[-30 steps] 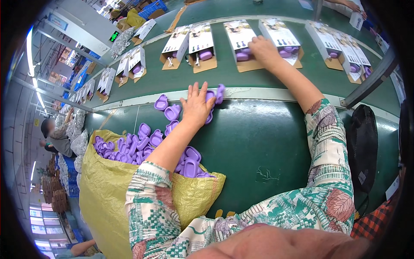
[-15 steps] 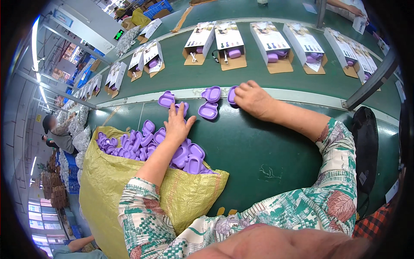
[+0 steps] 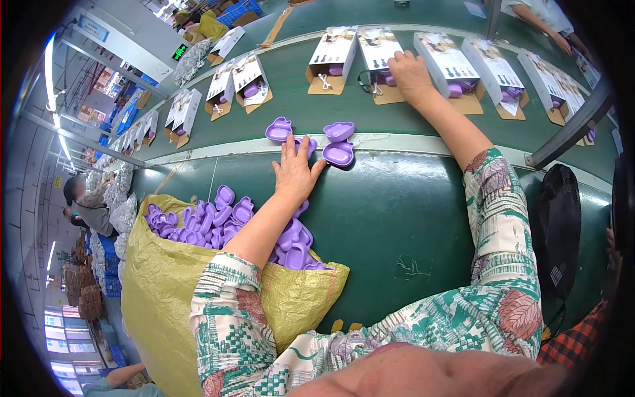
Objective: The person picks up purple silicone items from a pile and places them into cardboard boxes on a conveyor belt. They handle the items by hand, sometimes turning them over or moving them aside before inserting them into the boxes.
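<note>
On the green work surface (image 3: pixel 397 218) in front of the person, three loose purple moulded pieces lie close together at the pale strip that edges the conveyor belt (image 3: pixel 291 92): one at the left (image 3: pixel 279 130), one at the upper right (image 3: pixel 338 131) and one at the lower right (image 3: pixel 338 153). A fourth purple piece (image 3: pixel 308 144) shows only partly beneath the left hand (image 3: pixel 294 172), which lies flat, palm down, fingers spread, its fingertips on that piece; it grasps nothing. The right hand (image 3: pixel 410 74) reaches across onto the belt and rests, fingers curled downward, on an open retail box (image 3: pixel 380 56) that lies on a brown card tray; whether the fingers pinch anything cannot be told. Along the belt, eight such boxes can be counted, several showing a purple piece inside; those farther off at the left are too small to count. At the near left, under the left forearm, one yellow woven sack (image 3: pixel 178 291) stands open, heaped with many purple pieces (image 3: pixel 218 218) of the same kind, too many to count. A black fan (image 3: pixel 559 231) stands at the right. Another person's arm (image 3: pixel 539 20) is at the upper right, and another person (image 3: pixel 86 202) is at the far left.
</note>
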Motion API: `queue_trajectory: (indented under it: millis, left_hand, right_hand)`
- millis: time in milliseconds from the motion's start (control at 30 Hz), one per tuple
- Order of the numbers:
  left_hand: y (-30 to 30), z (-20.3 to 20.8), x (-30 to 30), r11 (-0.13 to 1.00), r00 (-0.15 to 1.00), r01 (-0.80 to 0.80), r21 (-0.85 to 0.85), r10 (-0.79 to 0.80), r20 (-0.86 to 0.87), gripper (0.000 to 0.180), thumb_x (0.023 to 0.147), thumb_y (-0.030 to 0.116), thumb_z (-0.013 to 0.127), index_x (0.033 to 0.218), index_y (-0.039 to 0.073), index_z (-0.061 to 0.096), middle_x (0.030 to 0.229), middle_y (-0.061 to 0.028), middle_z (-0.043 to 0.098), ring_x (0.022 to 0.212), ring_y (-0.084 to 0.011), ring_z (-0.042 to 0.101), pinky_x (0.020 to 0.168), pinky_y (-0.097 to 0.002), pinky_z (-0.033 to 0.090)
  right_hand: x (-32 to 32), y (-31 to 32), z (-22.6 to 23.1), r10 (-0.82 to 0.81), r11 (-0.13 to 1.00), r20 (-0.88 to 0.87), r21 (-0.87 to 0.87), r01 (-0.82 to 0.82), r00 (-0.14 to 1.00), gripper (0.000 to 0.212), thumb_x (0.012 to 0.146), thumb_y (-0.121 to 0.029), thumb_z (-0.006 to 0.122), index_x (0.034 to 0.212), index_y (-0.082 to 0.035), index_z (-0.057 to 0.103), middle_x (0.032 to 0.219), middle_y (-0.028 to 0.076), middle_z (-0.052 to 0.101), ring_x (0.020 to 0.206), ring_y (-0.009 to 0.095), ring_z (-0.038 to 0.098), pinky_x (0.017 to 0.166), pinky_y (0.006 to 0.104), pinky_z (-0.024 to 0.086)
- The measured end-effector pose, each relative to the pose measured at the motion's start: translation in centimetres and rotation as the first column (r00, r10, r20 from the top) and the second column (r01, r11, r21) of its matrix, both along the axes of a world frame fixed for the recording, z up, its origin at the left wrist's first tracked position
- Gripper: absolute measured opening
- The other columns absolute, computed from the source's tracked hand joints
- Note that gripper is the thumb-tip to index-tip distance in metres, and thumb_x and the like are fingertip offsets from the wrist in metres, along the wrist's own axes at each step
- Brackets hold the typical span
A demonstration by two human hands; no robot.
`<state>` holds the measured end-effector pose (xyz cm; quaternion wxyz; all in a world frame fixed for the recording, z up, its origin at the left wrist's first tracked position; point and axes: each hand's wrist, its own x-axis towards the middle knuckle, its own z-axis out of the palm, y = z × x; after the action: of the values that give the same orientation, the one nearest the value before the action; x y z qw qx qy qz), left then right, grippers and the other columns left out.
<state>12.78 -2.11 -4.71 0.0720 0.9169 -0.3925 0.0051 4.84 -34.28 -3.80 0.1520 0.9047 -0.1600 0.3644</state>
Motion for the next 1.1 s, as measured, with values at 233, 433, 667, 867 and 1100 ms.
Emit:
queue_trajectory:
  millis: [233, 433, 667, 867, 1100]
  left_hand:
    - [0.8, 0.1, 0.5, 0.999, 1.000, 0.001, -0.037, -0.001, 0.005, 0.070, 0.085, 0.049, 0.056, 0.141, 0.012, 0.033, 0.149, -0.0205, 0.019, 0.137, -0.0380, 0.022, 0.101, -0.0647, 0.026]
    - [0.1, -0.7, 0.6, 0.998, 1.000, 0.020, -0.055, -0.019, 0.008, 0.070, 0.085, 0.048, 0.057, 0.139, 0.011, 0.035, 0.148, -0.0206, 0.021, 0.136, -0.0380, 0.024, 0.101, -0.0638, 0.027]
    - [-0.8, 0.3, 1.3, 0.981, 0.982, 0.179, -0.080, -0.182, -0.043, 0.067, 0.084, 0.045, 0.060, 0.138, 0.013, 0.038, 0.148, -0.0174, 0.023, 0.138, -0.0340, 0.023, 0.106, -0.0605, 0.023]
    - [-0.9, 0.1, 1.3, 0.959, 0.959, 0.282, -0.027, -0.280, 0.046, 0.067, 0.085, 0.044, 0.059, 0.142, 0.018, 0.033, 0.151, -0.0142, 0.021, 0.139, -0.0350, 0.019, 0.106, -0.0612, 0.020]
    - [4.5, 1.7, -1.8, 0.932, 0.932, 0.363, -0.005, -0.362, 0.029, 0.070, 0.084, 0.037, 0.061, 0.142, 0.015, 0.030, 0.149, -0.0158, 0.022, 0.139, -0.0379, 0.018, 0.103, -0.0657, 0.020]
  right_hand:
    - [-2.0, 9.7, -0.4, 0.612, 0.782, -0.051, 0.185, -0.595, 0.789, 0.026, 0.071, -0.017, 0.066, 0.092, -0.007, 0.056, 0.091, 0.010, 0.055, 0.089, 0.025, 0.056, 0.076, 0.0377, 0.046]
    - [-2.1, 8.2, -2.0, 0.607, 0.791, -0.118, 0.191, -0.581, 0.786, 0.006, 0.078, -0.010, 0.051, 0.083, -0.007, 0.052, 0.088, 0.008, 0.056, 0.088, 0.026, 0.054, 0.074, 0.0359, 0.042]
    - [2.1, 1.2, 0.9, 0.200, 0.980, -0.238, 0.055, -0.193, 0.950, 0.013, 0.079, -0.010, 0.055, 0.091, -0.007, 0.061, 0.091, 0.008, 0.061, 0.091, 0.026, 0.058, 0.070, 0.0382, 0.046]
    - [2.6, -0.9, 1.3, 0.083, 0.997, -0.089, 0.013, -0.082, 0.993, 0.011, 0.075, -0.010, 0.059, 0.086, -0.008, 0.060, 0.086, 0.008, 0.061, 0.087, 0.024, 0.062, 0.066, 0.0389, 0.050]
    - [3.1, 9.0, -1.1, 0.637, 0.761, -0.031, 0.185, -0.622, 0.770, 0.014, 0.077, -0.010, 0.055, 0.091, -0.007, 0.055, 0.094, 0.010, 0.056, 0.089, 0.026, 0.059, 0.070, 0.0392, 0.049]
